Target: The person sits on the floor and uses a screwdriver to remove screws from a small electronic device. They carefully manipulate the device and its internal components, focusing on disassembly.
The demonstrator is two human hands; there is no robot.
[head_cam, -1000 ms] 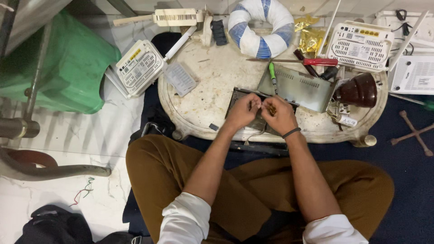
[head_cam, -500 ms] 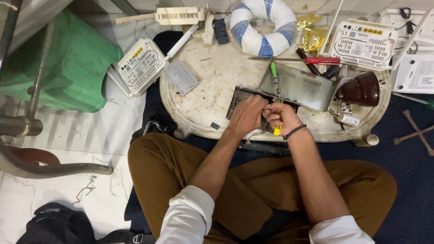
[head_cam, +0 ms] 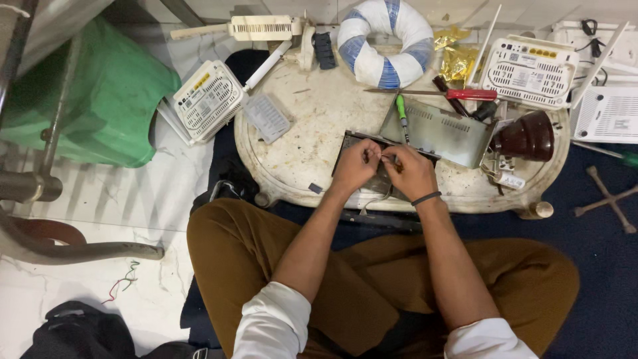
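My left hand [head_cam: 355, 166] and my right hand [head_cam: 412, 171] meet over a dark circuit board [head_cam: 347, 142] at the front of a low white table [head_cam: 312, 113]. The fingertips of both hands pinch a thin white wire [head_cam: 380, 155] stretched between them. A loop of the same pale wire [head_cam: 373, 201] hangs down below the hands over the table's edge. My hands hide most of the board. A black band circles my right wrist.
Behind the board lie a grey metal cover [head_cam: 438, 129], a green screwdriver [head_cam: 401, 110] and a red-handled screwdriver [head_cam: 468, 94]. A blue-and-white ring [head_cam: 385, 40], white routers [head_cam: 209, 100] [head_cam: 531, 63], a brown round object [head_cam: 528, 136] and a green bin [head_cam: 100, 93] surround the table.
Both hands have drawn together higher over the board and now pinch the wire. A small yellow piece seen under my right hand half a second ago is out of sight.
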